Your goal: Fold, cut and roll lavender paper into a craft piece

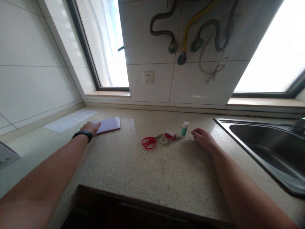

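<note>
Item: glue stick (pixel 184 128), upright on the desk (pixel 147 168), long axis vertical. Landmark for all entries.
Right hand (pixel 202 139): just right of it, nearer hand, fingers loosely curled, apparently holding nothing.
Small red box (pixel 170 135), tape roll (pixel 164 140), red scissors (pixel 150 142): successively left.
Left hand (pixel 91 127): far left, flat on purple paper (pixel 108 124).

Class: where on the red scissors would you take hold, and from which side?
Grip the red handle loops of the scissors, coming from above on the left. They lie flat on the counter, loops left, blades pointing right toward the tape roll.
</note>
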Motion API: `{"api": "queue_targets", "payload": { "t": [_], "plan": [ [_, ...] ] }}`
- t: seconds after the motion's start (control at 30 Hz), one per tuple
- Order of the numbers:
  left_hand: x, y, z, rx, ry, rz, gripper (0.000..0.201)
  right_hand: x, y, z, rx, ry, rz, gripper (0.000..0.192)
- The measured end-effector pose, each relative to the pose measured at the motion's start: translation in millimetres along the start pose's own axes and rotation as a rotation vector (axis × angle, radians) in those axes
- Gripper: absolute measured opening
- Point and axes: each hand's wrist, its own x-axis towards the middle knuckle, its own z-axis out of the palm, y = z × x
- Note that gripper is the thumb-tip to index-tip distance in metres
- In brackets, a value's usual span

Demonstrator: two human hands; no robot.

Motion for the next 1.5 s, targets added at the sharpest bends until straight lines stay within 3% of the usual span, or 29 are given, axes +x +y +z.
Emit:
{"api": "queue_targets", "payload": {
  "t": [0.2, 0.4, 0.73, 0.83, 1.07, 1.5],
  "plan": [
    [27.4, -14.0, 14.2, 0.007, -0.135, -0.055, 0.051, 4.3, 5.4, 0.5, 0.001, 0.017, 0.013, 0.028],
    [37.2, -21.6, 21.3, -0.012, -0.169, -0.041, 0.055, 5.7, 4.5, 0.0, 0.002, 0.013, 0.014, 0.027],
    [22.0, 4.2, 34.2, -0.137, -0.166, 0.009, 0.083, 7.1, 8.2, 2.0, 0.027, 0.022, 0.016, 0.025],
    [14.1, 19.5, 40.5, -0.182, -0.186, 0.044, 0.080, 6.8, 8.6, 2.2, 0.025, 0.026, 0.004, 0.026],
    [-12.1, 72.1, 60.6, -0.248, -0.255, 0.143, 0.044, 6.3, 8.2, 2.9, 0.020, 0.020, 0.001, 0.026],
    [-68.8, 191.0, 119.2, -0.335, -0.359, 0.370, 0.037, 10.5, 13.2, 6.0, -0.004, 0.036, -0.013, 0.020]
  ]
}}
